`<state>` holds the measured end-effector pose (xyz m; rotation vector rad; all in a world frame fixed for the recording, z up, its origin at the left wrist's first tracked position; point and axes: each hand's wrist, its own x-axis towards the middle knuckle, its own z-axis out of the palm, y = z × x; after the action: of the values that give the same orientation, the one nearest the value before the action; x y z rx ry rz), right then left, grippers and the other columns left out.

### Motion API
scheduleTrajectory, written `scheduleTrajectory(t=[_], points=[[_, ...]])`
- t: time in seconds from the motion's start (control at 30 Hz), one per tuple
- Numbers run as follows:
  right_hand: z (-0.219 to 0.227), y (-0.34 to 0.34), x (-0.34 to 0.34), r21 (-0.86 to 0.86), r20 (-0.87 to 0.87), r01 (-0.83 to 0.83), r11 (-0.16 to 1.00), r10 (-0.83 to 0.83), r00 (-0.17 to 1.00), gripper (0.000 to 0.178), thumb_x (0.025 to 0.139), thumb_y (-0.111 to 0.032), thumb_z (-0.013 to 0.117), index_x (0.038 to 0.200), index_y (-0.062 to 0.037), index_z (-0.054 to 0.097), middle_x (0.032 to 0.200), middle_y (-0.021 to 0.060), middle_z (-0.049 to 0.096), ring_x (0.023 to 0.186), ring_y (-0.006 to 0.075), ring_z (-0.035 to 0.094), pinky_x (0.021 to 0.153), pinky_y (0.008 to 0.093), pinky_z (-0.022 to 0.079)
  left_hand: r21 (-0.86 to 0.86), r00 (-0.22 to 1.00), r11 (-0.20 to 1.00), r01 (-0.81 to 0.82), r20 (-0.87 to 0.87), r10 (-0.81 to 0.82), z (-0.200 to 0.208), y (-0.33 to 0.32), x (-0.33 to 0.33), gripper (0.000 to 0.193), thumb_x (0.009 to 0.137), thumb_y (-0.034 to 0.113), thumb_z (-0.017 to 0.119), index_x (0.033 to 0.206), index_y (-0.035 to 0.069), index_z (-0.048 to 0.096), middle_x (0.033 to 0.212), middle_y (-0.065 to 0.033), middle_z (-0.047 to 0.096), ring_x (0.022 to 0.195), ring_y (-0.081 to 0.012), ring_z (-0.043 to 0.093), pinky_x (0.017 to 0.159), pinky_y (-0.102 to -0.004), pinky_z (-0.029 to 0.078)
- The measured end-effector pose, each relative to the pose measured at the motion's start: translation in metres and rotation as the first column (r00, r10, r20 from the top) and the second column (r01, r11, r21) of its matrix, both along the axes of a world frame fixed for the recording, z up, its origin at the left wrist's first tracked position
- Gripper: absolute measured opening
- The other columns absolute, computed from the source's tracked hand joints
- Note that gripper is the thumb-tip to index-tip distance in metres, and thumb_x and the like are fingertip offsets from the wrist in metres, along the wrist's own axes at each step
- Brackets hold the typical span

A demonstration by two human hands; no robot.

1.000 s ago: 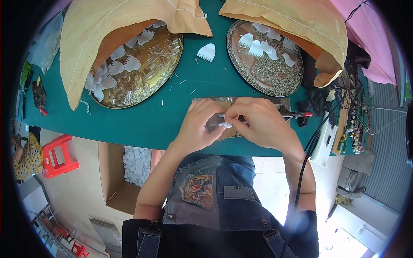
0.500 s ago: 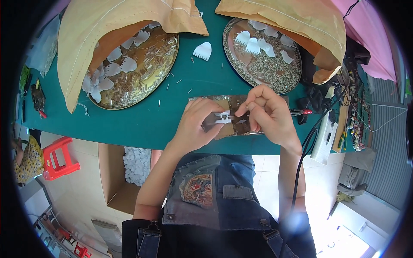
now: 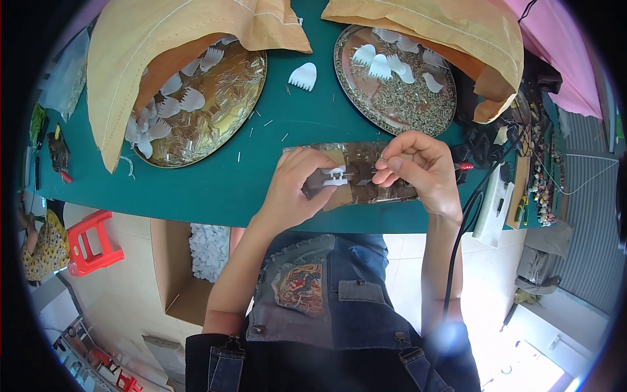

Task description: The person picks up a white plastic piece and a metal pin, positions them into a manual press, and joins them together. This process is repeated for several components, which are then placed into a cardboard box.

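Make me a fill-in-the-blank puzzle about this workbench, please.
1. The left hand holds a plastic piece coloured ____.
2. Round trays on the table number ____.
3. The stool on the floor is coloured ____.

Missing words: white; two; red.

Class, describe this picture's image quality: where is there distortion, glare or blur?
Head view, left: the front edge of the green table curves; head view, lower right: the floor burns out to white, and hazy flare touches the right sleeve; head view, centre: left hand and right hand look fairly sharp.
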<state>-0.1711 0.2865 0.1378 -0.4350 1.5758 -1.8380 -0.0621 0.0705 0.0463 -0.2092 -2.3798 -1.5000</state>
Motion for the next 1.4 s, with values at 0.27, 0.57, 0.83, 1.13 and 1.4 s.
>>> scheduleTrajectory(t=[0.27, 0.57, 0.83, 1.13, 1.4], points=[[-0.005, -0.012, 0.004, 0.036, -0.138, 0.237, 0.971, -0.230, 0.963, 0.008, 0.094, 0.005, 0.069, 0.101, 0.0033, 0.066, 0.088, 0.0109, 0.073, 0.076, 0.0156, 0.074, 0.069, 0.0246, 0.060, -0.005, 1.000, 1.000, 0.000, -0.008, 0.000, 0.001, 0.000, -0.001, 0.030, 0.074, 0.004, 0.080, 0.101, 0.006, 0.068, 0.101, -0.0080, 0.071, 0.097, -0.0273, 0.064, 0.092, -0.0386, 0.044], [-0.004, -0.010, 0.000, 0.201, -0.124, 0.101, 0.974, -0.077, 0.989, 0.009, 0.095, 0.004, 0.067, 0.103, 0.0058, 0.070, 0.092, 0.0062, 0.072, 0.086, 0.0114, 0.072, 0.075, 0.0247, 0.060, -0.005, 1.000, 1.000, -0.003, 0.005, 0.003, 0.001, 0.001, 0.000, 0.030, 0.074, 0.005, 0.081, 0.102, 0.006, 0.068, 0.102, -0.0078, 0.070, 0.098, -0.0274, 0.064, 0.093, -0.0387, 0.044], [0.005, -0.039, 0.004, 0.473, -0.664, -0.073, 0.878, 0.410, 0.625, 0.015, 0.084, -0.010, 0.077, 0.097, -0.0039, 0.073, 0.086, 0.0136, 0.065, 0.075, 0.0355, 0.066, 0.065, 0.0406, 0.053, -0.022, 1.000, 1.000, -0.019, -0.023, 0.018, -0.002, -0.001, 0.001, 0.030, 0.076, 0.009, 0.080, 0.102, 0.006, 0.066, 0.101, -0.0077, 0.069, 0.096, -0.0289, 0.063, 0.092, -0.0395, 0.044], [0.021, -0.054, 0.003, 0.651, -0.622, -0.138, 0.746, 0.629, 0.466, 0.047, 0.079, -0.025, 0.084, 0.105, -0.0065, 0.049, 0.079, 0.0135, 0.064, 0.075, 0.0369, 0.066, 0.062, 0.0453, 0.050, 0.011, 0.998, 1.000, -0.018, -0.057, 0.019, 0.002, 0.002, 0.000, 0.032, 0.076, 0.014, 0.081, 0.102, 0.008, 0.063, 0.098, -0.0077, 0.065, 0.096, -0.0314, 0.060, 0.089, -0.0420, 0.044], [0.020, -0.049, 0.010, 0.601, -0.699, -0.074, 0.796, 0.568, 0.436, 0.021, 0.092, -0.008, 0.068, 0.103, -0.0062, 0.050, 0.080, 0.0146, 0.065, 0.076, 0.0383, 0.066, 0.063, 0.0467, 0.050, 0.020, 0.999, 1.000, -0.016, -0.051, 0.017, 0.002, 0.002, -0.001, 0.030, 0.077, 0.013, 0.083, 0.099, 0.008, 0.064, 0.095, -0.0059, 0.065, 0.091, -0.0284, 0.059, 0.088, -0.0391, 0.041]])
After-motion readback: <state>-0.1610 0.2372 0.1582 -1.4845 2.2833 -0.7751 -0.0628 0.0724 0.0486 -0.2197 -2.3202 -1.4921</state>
